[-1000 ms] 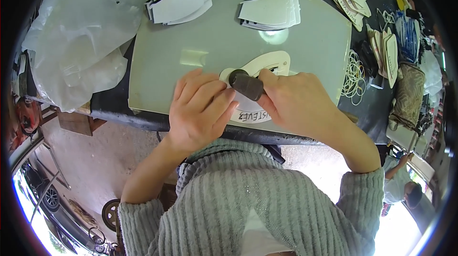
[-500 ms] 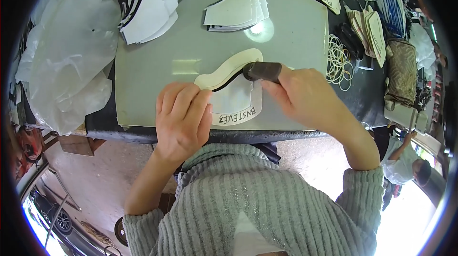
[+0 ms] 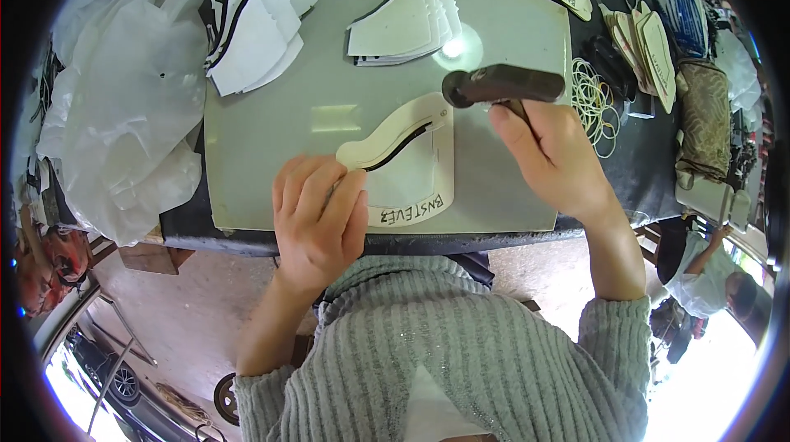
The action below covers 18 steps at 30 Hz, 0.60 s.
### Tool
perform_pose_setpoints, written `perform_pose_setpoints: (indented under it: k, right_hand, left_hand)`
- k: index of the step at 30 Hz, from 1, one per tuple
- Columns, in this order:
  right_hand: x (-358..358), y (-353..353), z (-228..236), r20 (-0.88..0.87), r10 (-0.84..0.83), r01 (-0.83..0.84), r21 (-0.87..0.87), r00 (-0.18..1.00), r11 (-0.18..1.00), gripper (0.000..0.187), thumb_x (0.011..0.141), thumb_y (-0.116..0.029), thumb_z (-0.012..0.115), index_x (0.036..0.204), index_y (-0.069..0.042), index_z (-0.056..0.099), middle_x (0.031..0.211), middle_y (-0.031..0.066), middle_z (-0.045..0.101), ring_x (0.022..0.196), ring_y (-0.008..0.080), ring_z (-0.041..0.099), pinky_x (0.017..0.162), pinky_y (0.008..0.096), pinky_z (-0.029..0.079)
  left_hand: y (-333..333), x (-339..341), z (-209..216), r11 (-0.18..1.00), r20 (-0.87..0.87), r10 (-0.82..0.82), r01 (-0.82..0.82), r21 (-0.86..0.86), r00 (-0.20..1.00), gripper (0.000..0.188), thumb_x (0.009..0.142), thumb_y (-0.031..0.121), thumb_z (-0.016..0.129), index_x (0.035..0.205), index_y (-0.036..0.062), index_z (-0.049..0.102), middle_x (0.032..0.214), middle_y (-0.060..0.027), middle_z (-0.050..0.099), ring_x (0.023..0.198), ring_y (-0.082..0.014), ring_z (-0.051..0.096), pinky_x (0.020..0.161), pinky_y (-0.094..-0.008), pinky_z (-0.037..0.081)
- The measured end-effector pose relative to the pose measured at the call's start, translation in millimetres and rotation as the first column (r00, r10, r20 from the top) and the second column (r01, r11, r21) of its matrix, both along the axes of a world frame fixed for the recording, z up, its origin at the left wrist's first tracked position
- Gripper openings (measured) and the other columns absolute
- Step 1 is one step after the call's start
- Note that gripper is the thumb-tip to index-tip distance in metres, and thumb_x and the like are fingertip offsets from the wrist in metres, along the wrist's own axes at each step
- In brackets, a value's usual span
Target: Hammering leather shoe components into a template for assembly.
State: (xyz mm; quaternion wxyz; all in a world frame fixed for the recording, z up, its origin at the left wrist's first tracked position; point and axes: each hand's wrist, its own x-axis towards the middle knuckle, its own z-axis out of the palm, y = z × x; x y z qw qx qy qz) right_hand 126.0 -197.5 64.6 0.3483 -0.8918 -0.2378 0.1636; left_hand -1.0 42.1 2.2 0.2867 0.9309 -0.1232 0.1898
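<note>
In my right hand (image 3: 559,158) is a dark hammer (image 3: 514,84), gripped by its handle, its head raised above the board to the right of a cream template (image 3: 383,129). The template is a curved card frame with handwriting along its near edge. Inside it lies a white piece (image 3: 407,170) with a black strip (image 3: 401,148) along its curved far edge. My left hand (image 3: 317,211) is closed, with its fingertips pressing on the left end of the template and strip. Those fingers hide what lies under them.
A pale green board (image 3: 263,146) covers the middle of the dark table. On it stand two stacks of white black-edged pieces, a larger one (image 3: 259,30) and a smaller one (image 3: 403,22). Plastic sheeting (image 3: 123,113) heaps at left; white cord (image 3: 594,104) and card templates (image 3: 650,51) sit at right.
My right hand has lifted the hammer off the strip's right end and moved it up and right. More of the strip and template now shows. My left hand stays in place.
</note>
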Motion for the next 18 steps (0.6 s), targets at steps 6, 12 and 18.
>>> perform_pose_setpoints:
  k: [6, 12, 18]
  right_hand:
    - [-10, -6, -7, 0.043, 0.095, -0.090, -0.107, 0.995, 0.990, 0.025, 0.100, -0.023, 0.057, 0.101, 0.002, 0.063, 0.059, 0.0115, 0.059, 0.048, 0.0306, 0.057, 0.049, 0.0411, 0.045]
    - [-17, -12, -12, -0.866, 0.244, 0.440, 0.442, 0.436, 0.782, 0.035, 0.105, -0.027, 0.047, 0.122, 0.002, 0.058, 0.065, -0.0008, 0.052, 0.047, 0.0078, 0.048, 0.041, 0.0268, 0.038]
    - [-16, -1, -25, -0.860, 0.043, 0.433, 0.298, 0.508, 0.851, 0.035, 0.105, -0.030, 0.047, 0.118, 0.000, 0.061, 0.061, -0.0016, 0.050, 0.045, 0.0059, 0.047, 0.038, 0.0223, 0.035]
  left_hand:
    - [-16, 29, 20, 0.964, -0.112, 0.025, -0.054, -0.259, 0.993, 0.017, 0.078, -0.005, 0.071, 0.094, -0.0012, 0.066, 0.084, -0.0101, 0.065, 0.069, -0.0231, 0.062, 0.063, -0.0305, 0.050]
    - [-27, 70, 22, 0.978, -0.301, -0.137, 0.080, -0.195, 0.944, 0.007, 0.083, 0.006, 0.066, 0.082, 0.0021, 0.060, 0.075, -0.0120, 0.061, 0.064, -0.0305, 0.061, 0.057, -0.0423, 0.048]
    - [-42, 84, 32, 0.984, -0.449, -0.076, 0.141, 0.113, 0.890, 0.013, 0.081, 0.012, 0.067, 0.079, 0.0021, 0.058, 0.077, -0.0135, 0.064, 0.066, -0.0335, 0.065, 0.059, -0.0418, 0.052]
